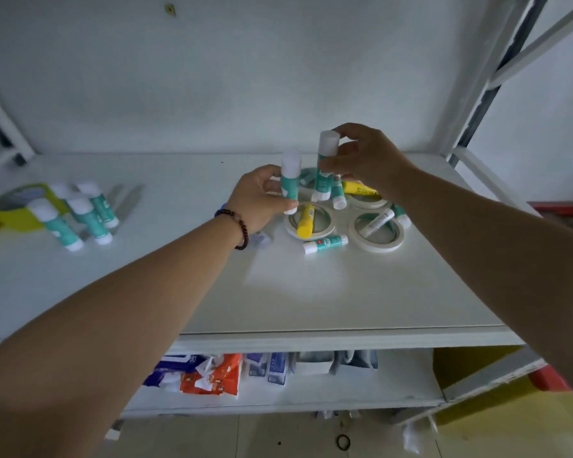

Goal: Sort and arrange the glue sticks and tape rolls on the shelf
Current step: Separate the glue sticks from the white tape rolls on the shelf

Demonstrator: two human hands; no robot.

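Observation:
My left hand (260, 198) grips an upright teal glue stick (290, 183) with a white cap. My right hand (366, 157) holds a second, taller teal glue stick (325, 163) upright just beside it, above a pile. The pile holds white tape rolls (376, 231), two yellow glue sticks (305, 221), a teal stick lying flat (325, 243) and others partly hidden behind my hands. At the left of the white shelf (278, 292), several teal glue sticks (80, 214) stand together next to a yellow tape roll (17, 206).
Scissors (126, 201) lie behind the standing sticks at the left. The shelf's metal uprights (483, 77) rise at the right. A lower shelf (311, 388) carries orange and blue packets (212, 375). A yellow box (477, 361) sits at the lower right.

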